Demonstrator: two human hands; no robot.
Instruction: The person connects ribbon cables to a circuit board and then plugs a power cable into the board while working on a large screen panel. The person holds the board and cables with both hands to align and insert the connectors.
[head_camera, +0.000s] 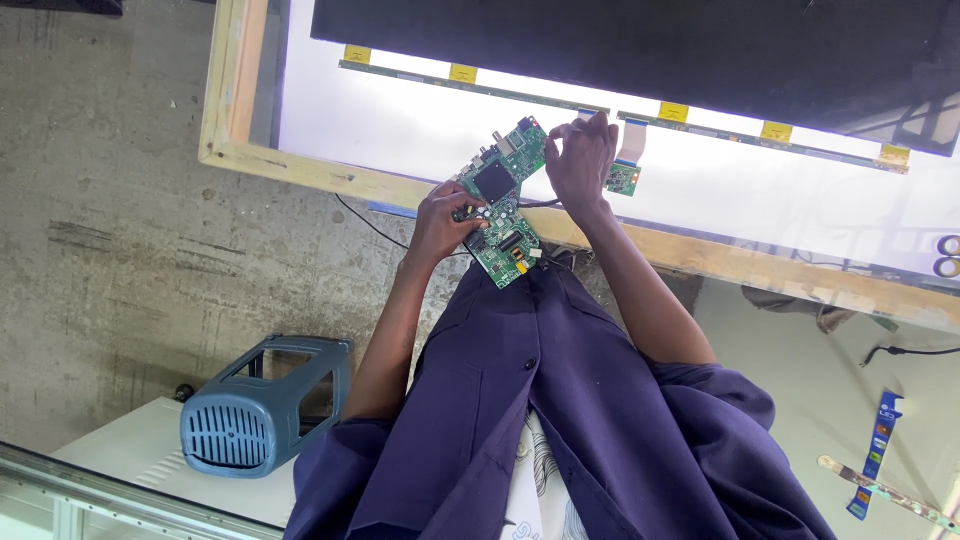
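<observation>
- The left hand (438, 222) grips a green circuit board (503, 203) by its left edge, with the fingers wrapped around the edge and the thumb on top.
- The board is held tilted above the wooden frame (300, 170) of a lit white panel (400, 125), partly over the person's lap.
- The right hand (580, 160) is at the upper right corner of the board; its fingers are bent and seem to pinch something small there, but I cannot tell what.
- A small green board (622, 179) hangs on a flat ribbon cable (632, 140) just beside the right hand.
- A thin black wire (375, 228) runs under the board, over the frame.
- A blue plastic stool (262, 405) lies on its side near the left elbow, well apart from the board.
- The person wears a dark blue coat (570, 420).
</observation>
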